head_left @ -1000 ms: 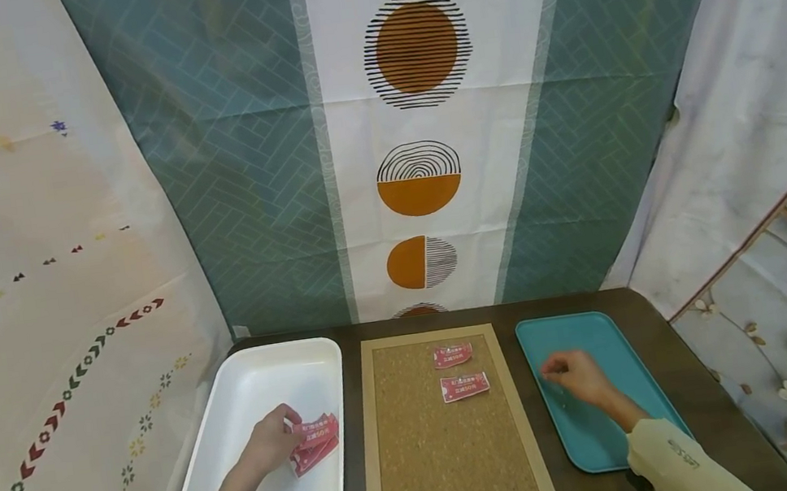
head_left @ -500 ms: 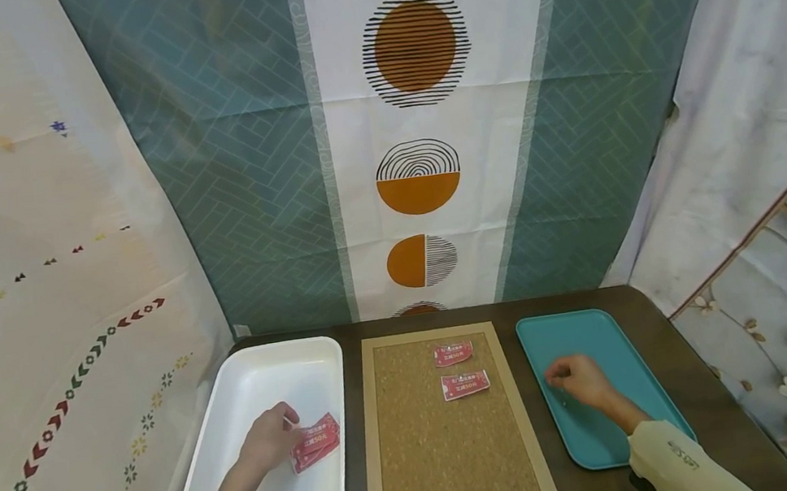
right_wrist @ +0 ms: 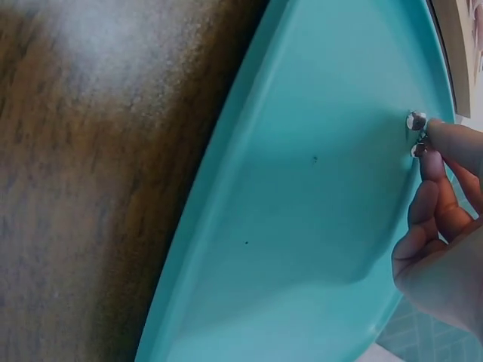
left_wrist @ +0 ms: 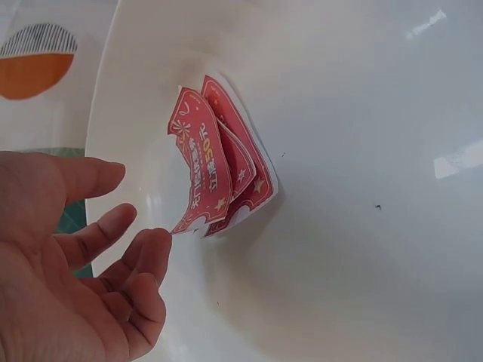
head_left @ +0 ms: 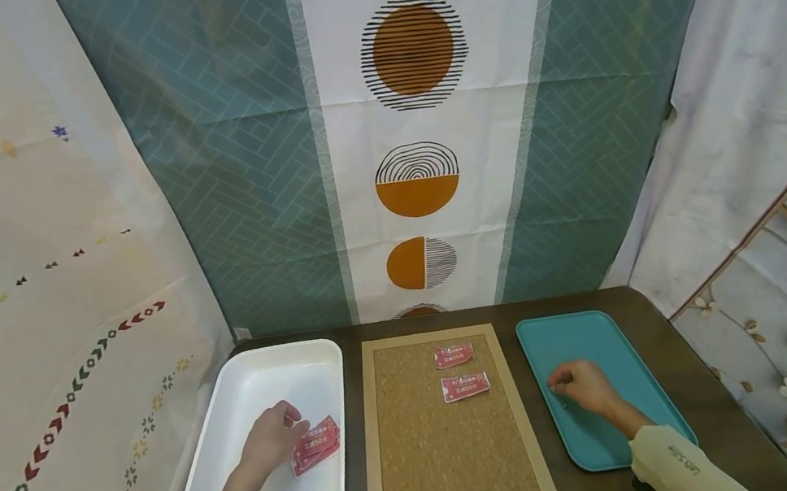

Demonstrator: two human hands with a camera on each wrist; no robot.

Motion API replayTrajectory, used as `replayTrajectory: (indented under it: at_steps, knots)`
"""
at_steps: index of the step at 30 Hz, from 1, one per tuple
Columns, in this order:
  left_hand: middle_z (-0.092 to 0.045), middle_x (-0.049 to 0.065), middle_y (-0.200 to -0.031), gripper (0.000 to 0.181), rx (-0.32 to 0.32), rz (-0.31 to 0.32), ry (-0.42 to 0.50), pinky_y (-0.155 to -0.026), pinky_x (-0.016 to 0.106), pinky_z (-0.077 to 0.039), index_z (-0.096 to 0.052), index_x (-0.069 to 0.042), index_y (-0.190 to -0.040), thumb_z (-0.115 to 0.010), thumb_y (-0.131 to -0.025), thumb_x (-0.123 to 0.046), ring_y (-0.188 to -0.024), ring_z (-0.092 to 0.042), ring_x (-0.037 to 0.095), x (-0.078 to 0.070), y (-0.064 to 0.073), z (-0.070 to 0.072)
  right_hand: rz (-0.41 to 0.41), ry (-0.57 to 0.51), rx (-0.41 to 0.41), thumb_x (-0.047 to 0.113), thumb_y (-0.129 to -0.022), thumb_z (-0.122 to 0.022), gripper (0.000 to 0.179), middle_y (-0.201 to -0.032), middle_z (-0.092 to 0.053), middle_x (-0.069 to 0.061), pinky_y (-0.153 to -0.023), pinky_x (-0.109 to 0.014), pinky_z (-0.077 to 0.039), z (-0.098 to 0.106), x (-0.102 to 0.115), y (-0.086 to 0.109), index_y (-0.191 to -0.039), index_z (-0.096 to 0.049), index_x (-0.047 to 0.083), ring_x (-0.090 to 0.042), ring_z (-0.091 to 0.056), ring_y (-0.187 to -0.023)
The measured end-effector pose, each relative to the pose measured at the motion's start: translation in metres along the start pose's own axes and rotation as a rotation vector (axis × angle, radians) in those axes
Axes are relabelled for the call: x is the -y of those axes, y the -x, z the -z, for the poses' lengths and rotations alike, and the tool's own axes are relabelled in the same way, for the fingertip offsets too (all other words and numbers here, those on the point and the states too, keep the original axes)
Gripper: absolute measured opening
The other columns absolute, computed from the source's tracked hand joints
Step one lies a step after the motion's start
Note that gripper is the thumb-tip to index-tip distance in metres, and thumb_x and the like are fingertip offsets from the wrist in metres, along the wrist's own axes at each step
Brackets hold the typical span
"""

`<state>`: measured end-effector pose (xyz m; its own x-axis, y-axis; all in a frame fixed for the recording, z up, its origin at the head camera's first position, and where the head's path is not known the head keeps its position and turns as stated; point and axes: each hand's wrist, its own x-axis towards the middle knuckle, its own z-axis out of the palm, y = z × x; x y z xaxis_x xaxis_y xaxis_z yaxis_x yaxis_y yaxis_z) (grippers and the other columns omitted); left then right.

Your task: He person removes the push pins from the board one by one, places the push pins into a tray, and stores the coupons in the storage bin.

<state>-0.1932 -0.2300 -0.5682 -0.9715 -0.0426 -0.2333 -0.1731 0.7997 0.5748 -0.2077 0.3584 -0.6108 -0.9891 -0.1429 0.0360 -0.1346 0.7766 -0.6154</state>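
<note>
My left hand [head_left: 270, 439] is over the white tray [head_left: 262, 372], fingers loosely bent and thumb apart. In the left wrist view a fingertip [left_wrist: 160, 237] is right at the lower corner of the top red paper coupon [left_wrist: 200, 162]. Several coupons lie there in an overlapping stack, the top one curled upward. Over the teal tray [head_left: 634, 437], my right hand [head_left: 584, 387] pinches a small silver thumbtack [right_wrist: 419, 149] between thumb and forefinger. Another shiny thumbtack [right_wrist: 416, 121] shows right beside the fingertips.
Between the trays lies a wood-framed corkboard [head_left: 458, 467]. It bears an upper coupon [head_left: 454, 356] and a lower coupon [head_left: 466, 387] near its top right. The dark brown table [head_left: 722, 402] shows around the trays, with patterned curtains [head_left: 252, 173] behind and at both sides.
The left hand has loosened its hold on the top coupon, which has settled back onto the stack. The right fingers have shifted slightly within the teal tray.
</note>
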Motion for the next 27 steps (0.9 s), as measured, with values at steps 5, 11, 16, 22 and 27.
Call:
replayTrajectory:
  at_steps: [5, 11, 16, 22, 27]
  knots:
    - [-0.070, 0.015, -0.107, 0.028, -0.043, -0.035, 0.026, -0.079, 0.045, -0.061, -0.066, 0.000, -0.113, -0.072, -0.098, -0.023, -0.092, -0.067, 0.026, -0.007, 0.001, 0.001, -0.006, -0.010, 0.000, 0.006, -0.087, -0.082, 0.005, -0.086, -0.075, -0.001, -0.068, -0.032, -0.052, 0.001, 0.003, 0.000, -0.091, -0.079, 0.008, -0.014, -0.065, -0.079]
    - [-0.071, 0.012, -0.102, 0.029, -0.105, -0.088, 0.097, -0.071, 0.038, -0.058, -0.064, -0.001, -0.118, -0.070, -0.100, -0.023, -0.083, -0.066, 0.020, -0.025, 0.001, 0.001, 0.019, 0.004, -0.060, 0.010, -0.090, -0.081, 0.004, -0.086, -0.074, 0.000, -0.066, -0.031, -0.051, 0.002, 0.020, -0.006, -0.094, -0.079, 0.008, -0.012, -0.063, -0.077]
    - [-0.072, 0.012, -0.103, 0.030, -0.152, -0.134, 0.129, -0.073, 0.038, -0.059, -0.065, -0.003, -0.121, -0.071, -0.099, -0.022, -0.083, -0.066, 0.020, -0.043, -0.001, -0.005, 0.070, 0.018, -0.085, 0.012, -0.091, -0.082, 0.007, -0.088, -0.077, 0.002, -0.065, -0.030, -0.050, -0.003, 0.037, -0.014, -0.097, -0.081, 0.008, -0.010, -0.063, -0.075]
    - [-0.072, 0.010, -0.102, 0.029, -0.155, -0.196, 0.155, -0.069, 0.033, -0.057, -0.066, -0.004, -0.120, -0.074, -0.098, -0.021, -0.080, -0.066, 0.017, -0.064, -0.006, -0.018, 0.089, 0.004, -0.100, 0.007, -0.091, -0.081, 0.005, -0.088, -0.077, -0.001, -0.064, -0.029, -0.048, -0.011, 0.053, -0.023, -0.096, -0.080, 0.006, -0.008, -0.059, -0.073]
    - [-0.071, 0.009, -0.099, 0.027, -0.135, -0.243, 0.213, -0.062, 0.030, -0.052, -0.066, -0.003, -0.121, -0.072, -0.099, -0.018, -0.075, -0.063, 0.016, -0.082, -0.007, -0.026, 0.074, -0.007, -0.087, 0.011, -0.093, -0.080, 0.006, -0.088, -0.076, 0.000, -0.063, -0.029, -0.047, -0.017, 0.066, -0.029, -0.096, -0.079, 0.005, -0.007, -0.057, -0.072]
